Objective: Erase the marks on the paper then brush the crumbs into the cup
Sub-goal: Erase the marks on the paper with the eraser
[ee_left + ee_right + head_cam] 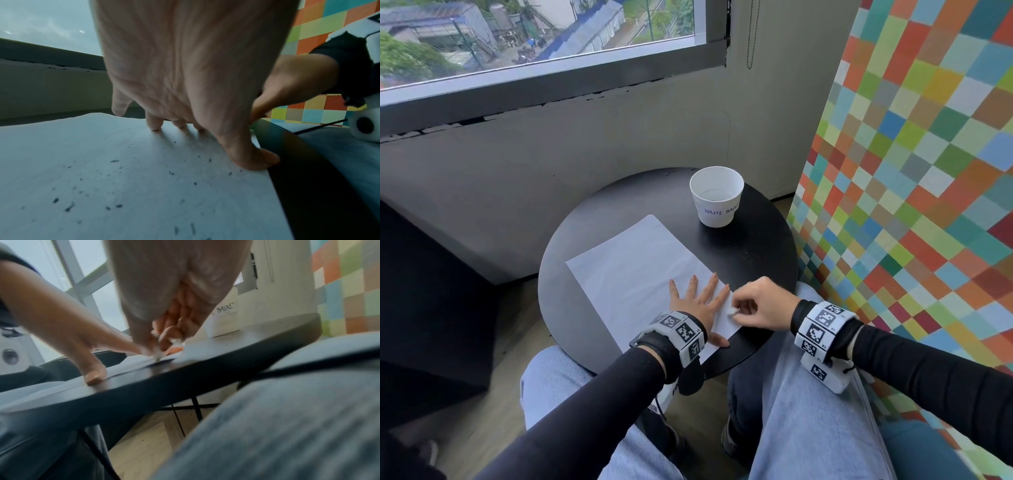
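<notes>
A white sheet of paper (pixel 633 263) lies aslant on the round black table (pixel 756 253). My left hand (pixel 697 301) presses flat on its near right corner, fingers spread and straight. Beside it my right hand (pixel 753 306) pinches a small white eraser (pixel 732 311) with its tip down on the paper's right edge. In the left wrist view dark eraser crumbs (pixel 115 206) are scattered over the paper (pixel 123 186). The right wrist view shows the eraser (pixel 158 354) touching the sheet. A white paper cup (pixel 716 196) labelled "waste basket" stands upright at the table's far side.
A grey wall and window sill run behind the table. A wall of coloured squares (pixel 911 205) stands close on the right. My knees in light jeans (pixel 808 394) sit under the table's near edge. A dark block (pixel 431 308) fills the left.
</notes>
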Motion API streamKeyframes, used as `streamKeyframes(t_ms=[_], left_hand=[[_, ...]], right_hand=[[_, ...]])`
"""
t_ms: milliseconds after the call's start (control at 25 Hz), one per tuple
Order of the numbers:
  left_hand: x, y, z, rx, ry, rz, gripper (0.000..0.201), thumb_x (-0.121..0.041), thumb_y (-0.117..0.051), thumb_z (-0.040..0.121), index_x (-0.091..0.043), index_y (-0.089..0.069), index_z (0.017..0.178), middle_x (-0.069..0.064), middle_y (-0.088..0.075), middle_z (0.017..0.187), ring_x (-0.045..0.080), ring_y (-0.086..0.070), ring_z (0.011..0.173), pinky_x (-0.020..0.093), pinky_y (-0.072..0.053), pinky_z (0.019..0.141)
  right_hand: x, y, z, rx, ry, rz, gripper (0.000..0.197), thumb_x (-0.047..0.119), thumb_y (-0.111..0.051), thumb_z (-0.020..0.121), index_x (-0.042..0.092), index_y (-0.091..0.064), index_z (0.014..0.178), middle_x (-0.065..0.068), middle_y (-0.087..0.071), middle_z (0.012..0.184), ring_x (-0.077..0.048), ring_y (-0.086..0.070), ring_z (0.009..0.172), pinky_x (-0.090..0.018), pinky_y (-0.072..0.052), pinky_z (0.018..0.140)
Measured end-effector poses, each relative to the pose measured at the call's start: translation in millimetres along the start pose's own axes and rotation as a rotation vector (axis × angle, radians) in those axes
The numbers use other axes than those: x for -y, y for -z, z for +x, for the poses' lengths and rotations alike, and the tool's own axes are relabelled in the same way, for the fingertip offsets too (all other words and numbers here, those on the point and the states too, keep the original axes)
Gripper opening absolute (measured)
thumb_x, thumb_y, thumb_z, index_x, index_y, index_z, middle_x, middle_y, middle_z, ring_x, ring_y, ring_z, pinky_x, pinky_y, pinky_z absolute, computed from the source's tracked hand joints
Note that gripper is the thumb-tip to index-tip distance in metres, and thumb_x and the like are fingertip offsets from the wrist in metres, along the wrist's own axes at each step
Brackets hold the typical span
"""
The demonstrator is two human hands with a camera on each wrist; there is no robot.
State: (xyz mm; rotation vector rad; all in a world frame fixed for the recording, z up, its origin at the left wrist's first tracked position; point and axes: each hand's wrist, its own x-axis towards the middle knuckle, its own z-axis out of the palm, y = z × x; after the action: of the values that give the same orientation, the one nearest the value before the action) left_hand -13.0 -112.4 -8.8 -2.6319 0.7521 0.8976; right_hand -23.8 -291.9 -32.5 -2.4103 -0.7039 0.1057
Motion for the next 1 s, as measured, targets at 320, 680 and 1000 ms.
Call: streamKeyframes(t_ms=[320,680,1000], left_hand=[[2,-1,1,-0.029,0.007,0.001,0.113,-0.075,-0.052,0.082,-0.027,0.021,0.154,-0.003,0.027,0.161,0.034,0.015,0.150,0.070,0.003,0.113],[3,0,1,-0.034,0.019,0.023,0.115,-0.079,-0.049,0.080,-0.026,0.020,0.154,-0.005,0.027,0.162,0.034,0.013,0.151,0.070,0.002,0.112],[3,0,2,-0.025,0.016,0.021,0.115,-0.079,-0.050,0.080,-0.026,0.021,0.154,-0.004,0.027,0.161,0.035,0.014,0.150,0.070,0.003,0.112]], right_hand=[[2,-1,2,-0.021,-0.038,-0.021,0.017,0.026,-0.070,0.078,0.013,-0.062,0.070,0.011,-0.052,0.060,-0.006,-0.047,0.056,-0.017,-0.036,0.060],[7,-5,3,0.037,0.014,-0.011,0.017,0.026,-0.070,0.079,0.013,-0.063,0.072,0.009,-0.053,0.061,-0.006,-0.047,0.057,-0.017,-0.037,0.060],[3,2,12,0.028,0.012,-0.036,0.016,0.022,-0.071,0.078,0.012,-0.063,0.070,0.011,-0.050,0.060,-0.005,-0.046,0.056,-0.016,-0.037,0.060]])
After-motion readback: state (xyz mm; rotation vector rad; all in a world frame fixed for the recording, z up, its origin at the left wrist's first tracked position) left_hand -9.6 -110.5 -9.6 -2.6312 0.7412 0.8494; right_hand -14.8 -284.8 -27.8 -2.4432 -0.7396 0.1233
